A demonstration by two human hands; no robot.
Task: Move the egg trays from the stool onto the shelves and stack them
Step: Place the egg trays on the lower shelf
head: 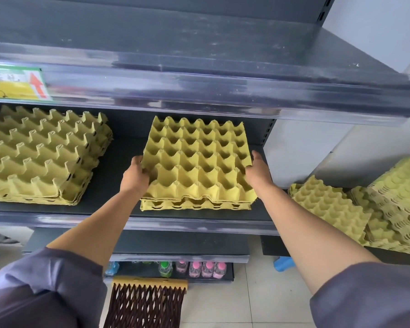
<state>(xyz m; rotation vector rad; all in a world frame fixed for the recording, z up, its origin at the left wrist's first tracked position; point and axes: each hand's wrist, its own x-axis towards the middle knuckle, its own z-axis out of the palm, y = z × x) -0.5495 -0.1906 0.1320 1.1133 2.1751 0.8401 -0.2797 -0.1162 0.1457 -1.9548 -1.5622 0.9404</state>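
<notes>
Both hands are on one yellow egg tray [197,159]. The left hand [135,174] has its fingers curled round the tray's left edge, and the right hand [257,172] grips the right edge in the same way. The tray is tilted: its far edge is lifted toward the back of the middle shelf [118,162], while its near edge lies down on a low stack [194,204] of the same trays. That stack sits on the right half of the shelf, close to the front edge.

At the left end of the same shelf stands a taller stack [40,157], its trays slightly askew and well apart from the held one.

Past the shelf's right end lies a loose heap of trays [329,207] — some overlapping, some tipped at angles — on a dark board. Part of a blue stool [282,263] shows below it.

The upper shelf [199,43] runs across the top, and at the left of its front edge is a label [14,82] with a red arrow. On the bottom shelf stand small bottles [199,268] with pink and green caps. In front of them, on the floor side, hangs a piece of brown netting [147,304] under a yellow strip. Grey sleeves [45,280] are pushed up both arms.
</notes>
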